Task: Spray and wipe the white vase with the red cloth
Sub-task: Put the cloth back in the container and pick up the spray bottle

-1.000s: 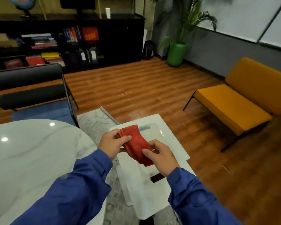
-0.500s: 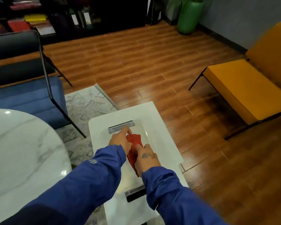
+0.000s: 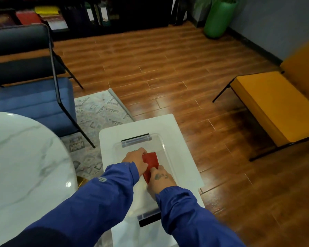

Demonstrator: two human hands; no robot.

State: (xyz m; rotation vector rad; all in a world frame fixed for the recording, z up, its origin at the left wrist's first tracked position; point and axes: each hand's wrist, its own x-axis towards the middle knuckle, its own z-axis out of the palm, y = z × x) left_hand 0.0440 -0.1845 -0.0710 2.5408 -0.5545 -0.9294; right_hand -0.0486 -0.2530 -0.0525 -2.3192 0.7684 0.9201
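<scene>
Inside the clear plastic storage box (image 3: 165, 151), our left hand (image 3: 136, 160) and right hand (image 3: 161, 180) each pinched the folded red fabric cloth (image 3: 151, 162). We judged this cloth-handling only; no white vase showed, so finding it seemed next

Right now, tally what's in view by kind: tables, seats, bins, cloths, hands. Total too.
Tables: 2 (round marble table, white low table)
Seats: 2 (blue chair, orange bench)
Bins: 1 (clear bin)
Cloths: 1 (red cloth)
Hands: 2 (left hand, right hand)
Total: 8
</scene>
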